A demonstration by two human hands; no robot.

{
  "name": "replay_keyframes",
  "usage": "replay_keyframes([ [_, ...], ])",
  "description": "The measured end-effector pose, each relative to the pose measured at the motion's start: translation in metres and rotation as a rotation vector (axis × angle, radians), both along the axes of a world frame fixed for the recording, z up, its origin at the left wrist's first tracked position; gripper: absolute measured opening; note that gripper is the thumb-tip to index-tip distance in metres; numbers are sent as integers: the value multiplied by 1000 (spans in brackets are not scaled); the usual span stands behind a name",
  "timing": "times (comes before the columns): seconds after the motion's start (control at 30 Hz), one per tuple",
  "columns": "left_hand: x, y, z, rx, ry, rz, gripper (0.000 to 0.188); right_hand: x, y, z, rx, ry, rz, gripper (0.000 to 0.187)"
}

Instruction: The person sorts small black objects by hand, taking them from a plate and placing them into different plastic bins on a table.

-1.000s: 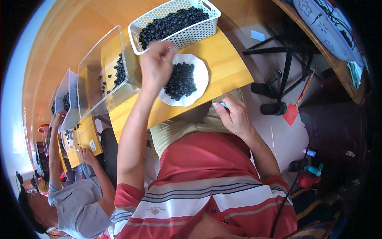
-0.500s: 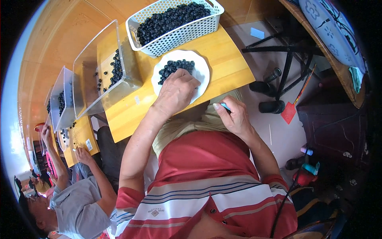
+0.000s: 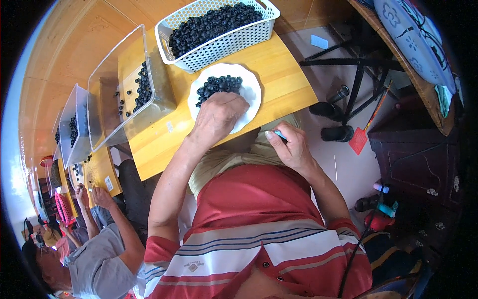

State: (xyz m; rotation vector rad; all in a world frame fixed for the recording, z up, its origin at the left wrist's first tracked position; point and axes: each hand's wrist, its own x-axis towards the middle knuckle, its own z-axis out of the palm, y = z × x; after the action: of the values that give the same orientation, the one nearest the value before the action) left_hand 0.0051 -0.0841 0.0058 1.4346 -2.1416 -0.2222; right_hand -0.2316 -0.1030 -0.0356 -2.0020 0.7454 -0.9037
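Note:
My left hand (image 3: 221, 114) is over the near part of a white scalloped plate (image 3: 253, 94). Its fingers curl down and together, their tips hidden beneath the hand; whatever they grip cannot be made out. Beyond the knuckles, a heap of small dark round bead-like pieces (image 3: 219, 85) lies on the plate. Just off the table's near edge, my right hand (image 3: 294, 147) is closed around a slim teal-handled tool (image 3: 281, 134), most of it covered by thumb and fingers.
A white perforated basket (image 3: 224, 47) full of dark pieces stands at the back of the yellow wooden table (image 3: 289, 74). Left of it is a clear plastic bin (image 3: 162, 94) with more. A co-worker (image 3: 102, 254) sits at far left. A red fly swatter (image 3: 358, 141) is at right.
My left hand has shifted slightly nearer me over the plate; my right hand keeps its grip. The co-worker's far hand has come back from the bin toward their other hand.

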Motion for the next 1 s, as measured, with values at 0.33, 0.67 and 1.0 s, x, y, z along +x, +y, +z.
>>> replay_keyframes([
  [0.33, -8, 25, 2, 226, 896, 258, 12, 6, -3, 12, 44, 23, 15, 18],
  [0.67, -6, 51, -5, 406, 1634, 263, 16, 21, -4, 21, 83, 65, 68, 21],
  [1.0, -10, 66, -12, 438, 1849, 234, 15, 40, -1, 27, -18, -79, 128, 25],
])
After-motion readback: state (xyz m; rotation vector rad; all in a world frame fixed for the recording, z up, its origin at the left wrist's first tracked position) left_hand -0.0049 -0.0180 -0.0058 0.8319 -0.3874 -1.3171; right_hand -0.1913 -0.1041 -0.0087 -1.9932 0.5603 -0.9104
